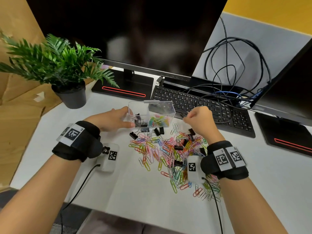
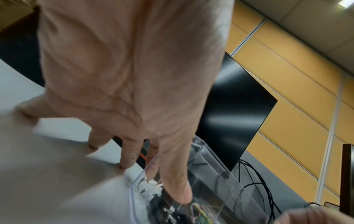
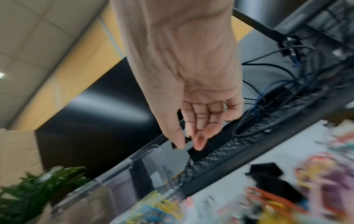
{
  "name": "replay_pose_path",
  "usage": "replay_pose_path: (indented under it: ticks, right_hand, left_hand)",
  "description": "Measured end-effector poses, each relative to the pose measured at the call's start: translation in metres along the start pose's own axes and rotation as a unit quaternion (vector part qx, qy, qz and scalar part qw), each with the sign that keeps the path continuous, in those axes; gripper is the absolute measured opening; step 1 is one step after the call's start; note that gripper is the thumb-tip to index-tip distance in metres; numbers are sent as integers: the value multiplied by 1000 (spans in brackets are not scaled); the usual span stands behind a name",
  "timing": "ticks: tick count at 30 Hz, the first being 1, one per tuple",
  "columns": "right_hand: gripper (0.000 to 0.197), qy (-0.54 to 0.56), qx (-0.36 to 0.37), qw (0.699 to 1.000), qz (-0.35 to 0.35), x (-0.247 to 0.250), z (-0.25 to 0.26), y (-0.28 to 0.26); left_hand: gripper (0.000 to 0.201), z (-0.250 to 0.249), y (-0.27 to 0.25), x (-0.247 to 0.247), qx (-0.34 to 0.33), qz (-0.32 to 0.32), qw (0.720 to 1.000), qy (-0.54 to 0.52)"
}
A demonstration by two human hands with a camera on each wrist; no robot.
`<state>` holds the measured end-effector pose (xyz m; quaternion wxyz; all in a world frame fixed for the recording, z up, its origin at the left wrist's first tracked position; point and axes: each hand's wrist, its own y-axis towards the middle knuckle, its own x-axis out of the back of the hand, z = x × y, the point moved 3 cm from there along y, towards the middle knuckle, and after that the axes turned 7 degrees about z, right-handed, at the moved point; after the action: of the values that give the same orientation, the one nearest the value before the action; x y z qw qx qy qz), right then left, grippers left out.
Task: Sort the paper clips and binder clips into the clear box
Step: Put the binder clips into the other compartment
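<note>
The clear box stands on the white desk before the keyboard, with black binder clips in its left part and coloured paper clips in its right. My left hand holds the box's left end, thumb on the near wall and the other fingertips on the desk. My right hand hovers just right of the box, fingers curled. In the blurred right wrist view its thumb and forefinger pinch a small black binder clip. A pile of coloured paper clips and loose binder clips lies in front of the box.
A black keyboard sits right behind the box, under a big monitor. A potted plant stands at the left, tangled cables at the back right, a second monitor base at the right. The desk's near edge runs below my forearms.
</note>
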<state>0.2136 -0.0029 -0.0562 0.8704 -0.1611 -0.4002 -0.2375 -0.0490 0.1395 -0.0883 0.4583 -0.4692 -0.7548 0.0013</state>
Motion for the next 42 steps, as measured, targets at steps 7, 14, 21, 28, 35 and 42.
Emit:
replay_pose_path:
  ticks: [7, 14, 21, 28, 35, 42]
  right_hand:
    - [7, 54, 184, 981, 34, -5, 81, -26]
    - [10, -23, 243, 966, 85, -46, 119, -25]
    - [17, -34, 243, 967, 64, -55, 114, -24]
    - [17, 44, 80, 994, -67, 0, 57, -8]
    - [16, -162, -169, 972, -9, 35, -44, 7]
    - [20, -146, -212, 966, 9, 29, -69, 2]
  left_hand:
    - [46, 2, 1, -1, 2, 4, 1000, -1]
    - [49, -1, -3, 0, 8, 14, 1000, -14]
    - [36, 0, 2, -1, -4, 3, 1000, -3]
    - [43, -3, 0, -1, 3, -1, 1000, 10]
    - [47, -1, 1, 0, 7, -1, 1000, 1]
    - [50, -7, -4, -1, 8, -6, 1000, -10]
